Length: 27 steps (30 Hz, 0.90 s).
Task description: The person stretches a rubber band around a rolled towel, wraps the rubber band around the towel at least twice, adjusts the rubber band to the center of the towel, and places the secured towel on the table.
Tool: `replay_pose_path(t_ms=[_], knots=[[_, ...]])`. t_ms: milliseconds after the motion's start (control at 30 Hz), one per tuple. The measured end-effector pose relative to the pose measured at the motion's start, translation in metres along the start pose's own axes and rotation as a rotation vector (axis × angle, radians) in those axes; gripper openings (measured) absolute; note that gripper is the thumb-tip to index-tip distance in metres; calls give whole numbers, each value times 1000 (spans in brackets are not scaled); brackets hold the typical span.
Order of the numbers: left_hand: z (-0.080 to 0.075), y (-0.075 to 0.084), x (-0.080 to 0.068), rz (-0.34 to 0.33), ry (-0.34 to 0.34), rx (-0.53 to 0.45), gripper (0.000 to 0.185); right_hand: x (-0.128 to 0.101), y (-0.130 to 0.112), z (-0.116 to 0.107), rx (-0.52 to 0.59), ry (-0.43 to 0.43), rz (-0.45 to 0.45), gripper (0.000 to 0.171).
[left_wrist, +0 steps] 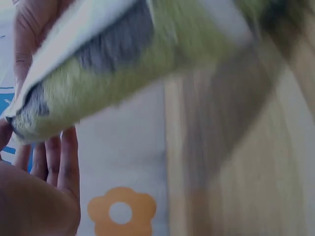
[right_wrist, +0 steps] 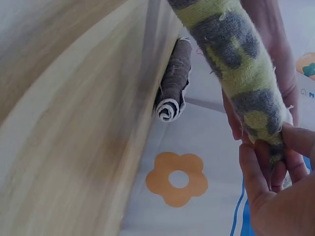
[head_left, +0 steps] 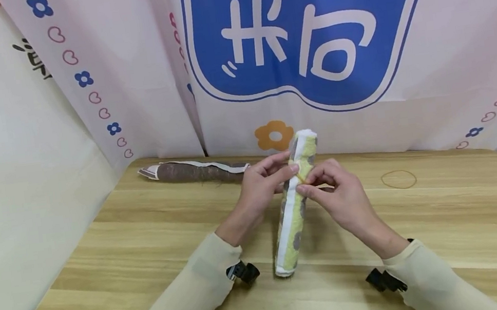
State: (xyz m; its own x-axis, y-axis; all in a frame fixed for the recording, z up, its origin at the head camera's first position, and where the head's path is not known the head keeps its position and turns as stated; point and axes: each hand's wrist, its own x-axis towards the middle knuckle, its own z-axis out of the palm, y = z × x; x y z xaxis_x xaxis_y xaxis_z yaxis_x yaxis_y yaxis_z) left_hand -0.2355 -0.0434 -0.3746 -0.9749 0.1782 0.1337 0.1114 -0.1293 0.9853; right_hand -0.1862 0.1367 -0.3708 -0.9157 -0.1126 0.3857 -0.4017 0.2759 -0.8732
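Note:
A rolled towel (head_left: 290,225), yellow with grey patches and a white edge strip, is held tilted over the table. Around its upper part, my left hand (head_left: 259,187) grips it, with the thumb on the near side. A thin yellowish rubber band (head_left: 301,178) lies across the roll between the two hands. My right hand (head_left: 344,195) pinches at this band with thumb and fingers, close against the towel. In the right wrist view the towel (right_wrist: 253,105) narrows where the fingers close round it; the band is hidden there.
A brown rolled towel (head_left: 199,172) with a white edge lies at the back left of the wooden table (head_left: 152,280). Another rubber band (head_left: 400,188) lies flat on the right. A printed cloth (head_left: 235,120) hangs along the table's back edge.

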Motion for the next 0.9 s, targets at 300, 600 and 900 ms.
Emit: replay_pose_path(t_ms=[300,600,900], knots=[[9,5,-9,104,103,39,33,0,3,0,-33,-22,-41,15],[14,6,-14,222,116,182,25,-4,-7,5,-176,-21,87,23],[15,1,-13,313,157,250,18,-6,-5,9,-263,-37,-232,26]])
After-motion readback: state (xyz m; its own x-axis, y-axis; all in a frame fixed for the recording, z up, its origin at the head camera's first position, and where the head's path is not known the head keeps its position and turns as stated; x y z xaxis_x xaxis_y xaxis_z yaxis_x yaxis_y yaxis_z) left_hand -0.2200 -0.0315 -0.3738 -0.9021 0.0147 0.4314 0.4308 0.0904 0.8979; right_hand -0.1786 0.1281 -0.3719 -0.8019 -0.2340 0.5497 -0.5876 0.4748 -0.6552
